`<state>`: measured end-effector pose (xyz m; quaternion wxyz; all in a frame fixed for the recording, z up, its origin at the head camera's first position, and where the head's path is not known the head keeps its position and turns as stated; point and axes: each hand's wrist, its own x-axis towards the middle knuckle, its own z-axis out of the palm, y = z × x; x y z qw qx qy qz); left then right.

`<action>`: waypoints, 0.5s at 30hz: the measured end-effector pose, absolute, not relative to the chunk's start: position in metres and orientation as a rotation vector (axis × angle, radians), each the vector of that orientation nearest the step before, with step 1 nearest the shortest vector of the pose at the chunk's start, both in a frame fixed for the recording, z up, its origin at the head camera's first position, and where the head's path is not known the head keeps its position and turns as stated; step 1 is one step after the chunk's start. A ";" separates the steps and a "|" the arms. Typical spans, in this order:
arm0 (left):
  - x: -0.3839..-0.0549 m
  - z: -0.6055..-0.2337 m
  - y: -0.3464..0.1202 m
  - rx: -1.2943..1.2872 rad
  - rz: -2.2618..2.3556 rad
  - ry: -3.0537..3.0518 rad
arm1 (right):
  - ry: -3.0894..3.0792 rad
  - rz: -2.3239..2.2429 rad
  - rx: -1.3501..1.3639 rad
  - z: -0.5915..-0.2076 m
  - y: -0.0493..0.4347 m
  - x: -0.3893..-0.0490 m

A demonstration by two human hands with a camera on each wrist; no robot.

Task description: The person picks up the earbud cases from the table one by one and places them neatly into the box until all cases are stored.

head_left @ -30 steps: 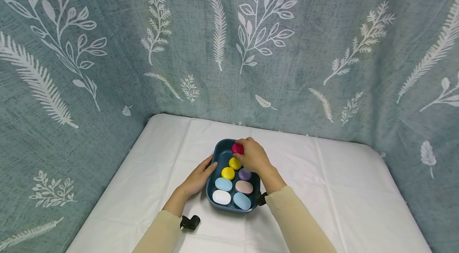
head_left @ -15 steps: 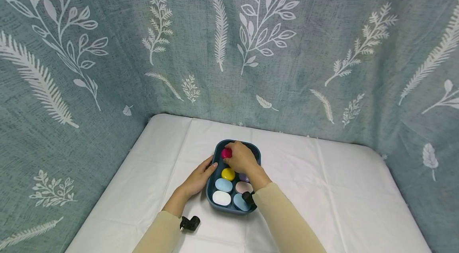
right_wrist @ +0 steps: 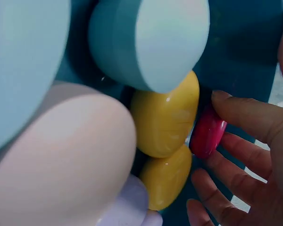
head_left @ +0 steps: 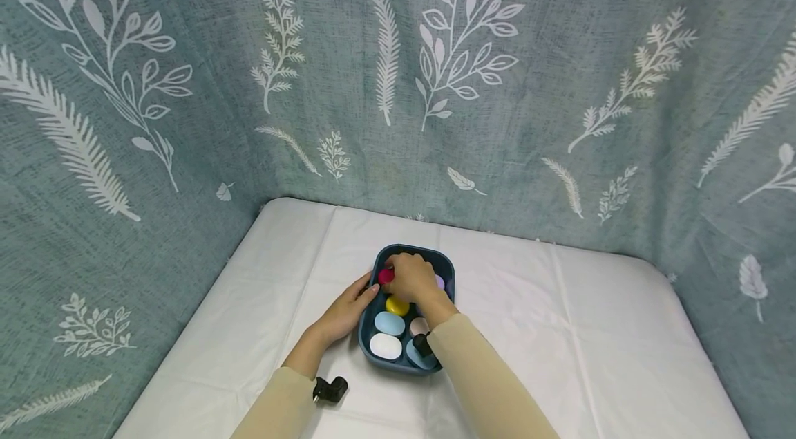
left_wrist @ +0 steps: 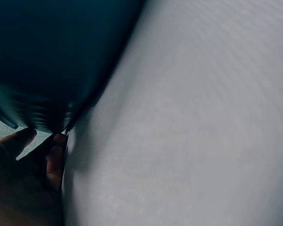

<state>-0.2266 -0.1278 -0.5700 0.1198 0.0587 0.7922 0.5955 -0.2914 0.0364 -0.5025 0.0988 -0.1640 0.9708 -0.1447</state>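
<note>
In the head view a dark teal tray (head_left: 404, 369) with rounded corners holds several smooth, rounded pieces. My right hand (head_left: 412, 278) reaches inside it, thumb and fingers pinching a glossy red rounded piece (right_wrist: 208, 132) near the left wall. Beside that piece lie two yellow ones (right_wrist: 166, 115), one partly under the hand in the head view. My left hand (head_left: 344, 309) rests against the tray's left side with its thumb at the rim; in the left wrist view thumb and fingertips (left_wrist: 26, 136) touch the outer wall.
Nearer pieces in the tray are light blue (head_left: 390, 323), white (head_left: 385, 346) and pinkish (head_left: 419, 327). A lavender piece (head_left: 439, 282) shows by the right wall. The tray stands on a white cloth (head_left: 528, 328), with patterned curtains (head_left: 348, 79) behind and at the sides.
My right hand has carried the red piece leftward and slightly nearer, from the tray's far middle to its left wall. A lavender piece has come into sight. My left hand stays in place.
</note>
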 end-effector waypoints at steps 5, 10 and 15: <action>-0.227 -0.570 -0.127 0.184 1.744 2.302 | 2.867 -0.424 -0.467 -0.506 0.036 -0.292; -0.227 -0.572 -0.128 0.198 1.758 2.318 | 2.850 -0.442 -0.483 -0.507 0.037 -0.291; -0.228 -0.573 -0.129 0.200 1.752 2.339 | 2.846 -0.475 -0.524 -0.501 0.040 -0.291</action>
